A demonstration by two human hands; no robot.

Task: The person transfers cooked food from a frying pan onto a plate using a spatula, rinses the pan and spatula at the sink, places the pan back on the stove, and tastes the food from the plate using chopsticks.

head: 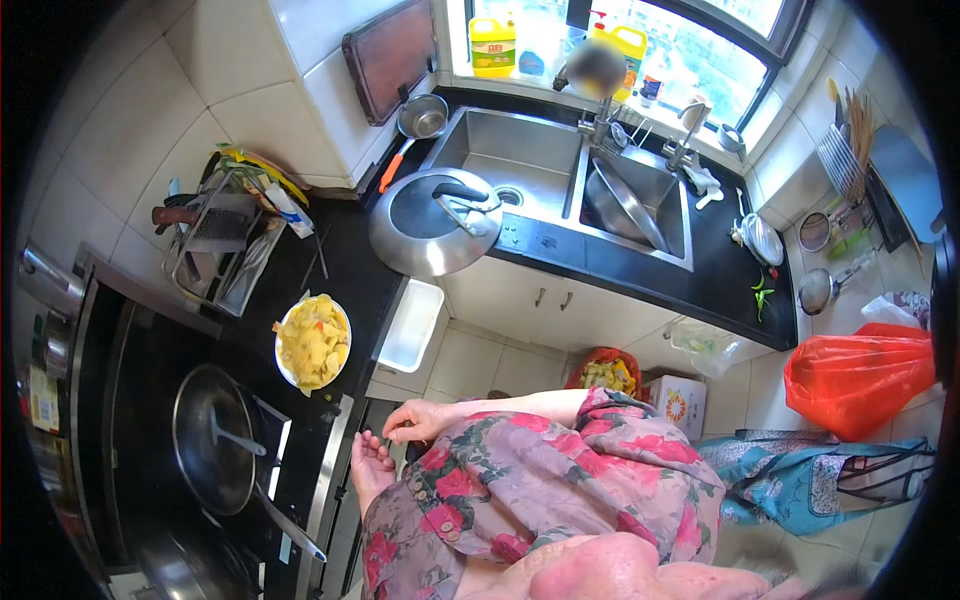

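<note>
My left hand (371,459) is at the front edge of the stove counter, palm up with fingers loosely curled and holding nothing. Just above it in the picture, my right hand (416,421) is bent at the wrist, empty, its fingers apart from the thumb. The two hands are close together. Nearby on the black counter stands a white plate (349,346) heaped with yellow sliced food (319,341), with a few reddish bits. On the stove rests a dark frying pan (202,465) with a grey-handled utensil (240,441) lying in it.
A domed steel lid (420,251) sits at the counter corner beside the double sink (517,142). A large metal pan (626,202) leans in the smaller basin. A wire rack (217,259) holds a grater and packets. A white tray (412,326) juts past the counter edge.
</note>
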